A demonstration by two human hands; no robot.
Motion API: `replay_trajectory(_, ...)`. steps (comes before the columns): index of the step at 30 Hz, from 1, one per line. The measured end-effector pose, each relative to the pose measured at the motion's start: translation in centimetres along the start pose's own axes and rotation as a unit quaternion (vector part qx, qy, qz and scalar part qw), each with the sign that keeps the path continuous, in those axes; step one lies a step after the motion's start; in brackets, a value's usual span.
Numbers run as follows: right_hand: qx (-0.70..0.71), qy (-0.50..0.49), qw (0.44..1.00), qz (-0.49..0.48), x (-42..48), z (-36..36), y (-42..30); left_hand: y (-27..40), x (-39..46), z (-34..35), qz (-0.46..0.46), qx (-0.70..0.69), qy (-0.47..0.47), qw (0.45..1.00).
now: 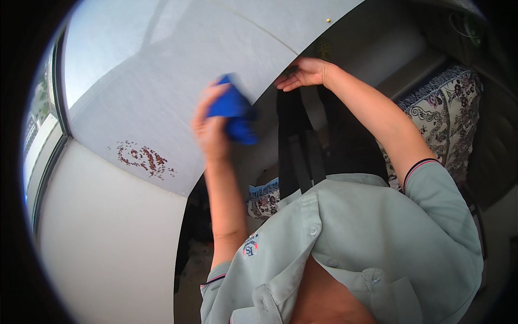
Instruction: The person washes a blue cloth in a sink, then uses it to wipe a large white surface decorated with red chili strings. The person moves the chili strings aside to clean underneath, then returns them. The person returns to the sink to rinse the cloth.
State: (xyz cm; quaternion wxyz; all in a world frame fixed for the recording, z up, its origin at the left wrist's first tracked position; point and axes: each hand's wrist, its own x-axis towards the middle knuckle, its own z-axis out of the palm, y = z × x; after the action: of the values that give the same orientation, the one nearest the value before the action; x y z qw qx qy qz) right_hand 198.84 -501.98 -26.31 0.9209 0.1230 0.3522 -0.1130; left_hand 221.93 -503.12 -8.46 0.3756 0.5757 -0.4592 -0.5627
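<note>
My left hand (210, 121) grips a folded blue cloth (236, 111), blurred by motion, over the near edge of a grey-white table (170, 81). Cupped palm up at that same edge, farther along to the right, is my right hand (299, 73), its fingers loosely extended. A dark patch shows in its palm; whether it is debris or shadow cannot be told. Small reddish-brown bits (149, 160) lie scattered on the table near its left corner. One small yellow round bit (328, 20) sits near the edge at the top.
A window frame (60, 81) borders the table on the far left, with a white wall or panel (109, 235) below it. A seat with a floral fringed cover (445, 117) stands at the right. My dark-clad legs (348, 133) are beneath the table's edge.
</note>
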Motion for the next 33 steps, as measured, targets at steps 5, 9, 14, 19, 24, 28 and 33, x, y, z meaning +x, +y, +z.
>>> replay_trajectory(5, -0.044, -0.057, 0.997, -0.034, 0.7, -0.6, 0.4, -5.9, 2.9, -14.6, -0.107, 0.1, 0.316, 0.937)
replay_trajectory(9, -0.036, -0.075, 0.995, -0.058, 1.5, -1.5, 0.3, -9.6, 5.3, -12.3, -0.058, 0.148, 0.394, 0.905)
replay_trajectory(14, -0.027, -0.046, 0.989, -0.136, -2.6, -3.8, -1.8, -6.7, 9.4, -1.5, 0.059, 0.33, 0.26, 0.906)
replay_trajectory(19, -0.014, 0.015, 0.978, -0.209, -6.6, -5.6, -5.4, -4.4, 13.6, 9.6, 0.194, 0.352, 0.1, 0.91)
replay_trajectory(24, 0.035, 0.053, 0.968, -0.243, -8.6, -5.9, -7.1, -2.8, 10.1, 18.8, 0.25, 0.364, -0.144, 0.886)
replay_trajectory(28, 0.094, -0.03, 0.983, -0.156, -9.0, -8.3, -7.1, 0.0, 6.1, 17.1, 0.185, 0.227, -0.178, 0.939)
replay_trajectory(33, -0.009, -0.007, 0.984, -0.178, -13.8, -6.7, -4.6, 1.1, 6.9, 2.3, -0.043, -0.026, 0.19, 0.981)
